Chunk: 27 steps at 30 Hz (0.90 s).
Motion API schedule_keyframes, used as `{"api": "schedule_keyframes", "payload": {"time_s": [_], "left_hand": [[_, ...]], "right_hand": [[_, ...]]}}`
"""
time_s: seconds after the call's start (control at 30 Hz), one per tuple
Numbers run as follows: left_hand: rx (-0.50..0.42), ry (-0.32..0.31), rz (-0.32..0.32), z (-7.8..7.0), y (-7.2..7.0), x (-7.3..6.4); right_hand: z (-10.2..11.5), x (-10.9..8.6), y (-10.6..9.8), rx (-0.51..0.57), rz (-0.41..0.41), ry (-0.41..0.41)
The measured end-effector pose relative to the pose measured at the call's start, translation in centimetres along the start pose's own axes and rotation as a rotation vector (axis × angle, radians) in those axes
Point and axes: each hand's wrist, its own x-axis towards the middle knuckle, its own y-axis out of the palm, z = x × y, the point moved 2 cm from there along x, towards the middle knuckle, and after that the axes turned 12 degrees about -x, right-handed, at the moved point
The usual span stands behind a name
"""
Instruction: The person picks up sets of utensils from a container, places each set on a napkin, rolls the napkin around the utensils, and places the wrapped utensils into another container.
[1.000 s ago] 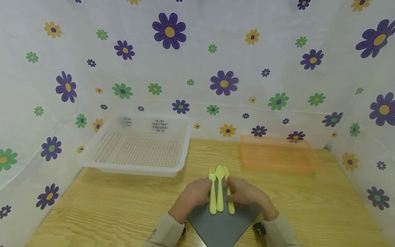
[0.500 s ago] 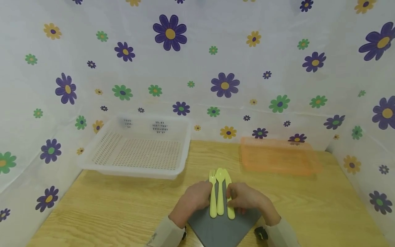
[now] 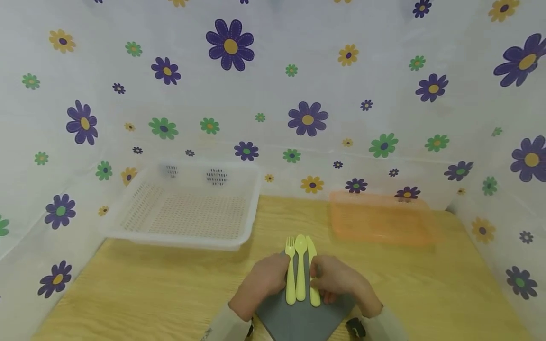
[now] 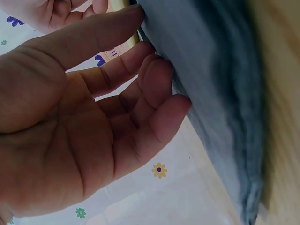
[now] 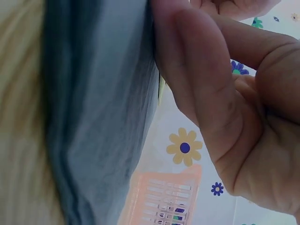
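On a folded dark grey cloth (image 3: 304,319) lie a pale yellow fork (image 3: 291,274), spoon (image 3: 300,270) and table knife (image 3: 313,279), side by side with handles toward me. My left hand (image 3: 266,279) is at the fork's left side, its fingers loosely bent and the fingertips touching the cloth in the left wrist view. At the knife's right edge, my right hand (image 3: 337,279) has thumb and forefinger tips against it, with a gap between them. The right wrist view shows those fingers (image 5: 201,61) pointing down to the cloth (image 5: 108,117).
A white perforated basket (image 3: 187,241) stands at the back left of the wooden table (image 3: 170,289). An orange basket (image 3: 384,234) is at the back right. A white flower-printed sheet (image 3: 264,85) rises behind and at both sides.
The knife has turned nearly parallel to the spoon and sits closer to it, with my right hand still beside it. My left hand has hardly moved; the head view has shifted slightly.
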Motion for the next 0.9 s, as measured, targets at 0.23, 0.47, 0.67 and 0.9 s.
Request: {"api": "schedule_keyframes", "payload": {"time_s": [0.23,0.47,0.67,0.9], "left_hand": [[-0.034,0.04,0.013,0.0,0.1,-0.8],[-0.036,0.031,0.003,0.3,0.1,-1.1],[0.013,0.031,-0.018,0.4,-0.1,-0.5],[0.041,0.027,-0.011,-0.1,-0.7,-0.4]], "right_hand": [[-0.1,-0.8,0.2,0.008,0.045,-0.01],[0.6,-1.2,0.5,-0.042,0.126,-0.068],[1.1,-0.8,0.1,-0.108,0.124,-0.031],[1.4,-0.9,-0.2,-0.154,0.102,-0.032]]}}
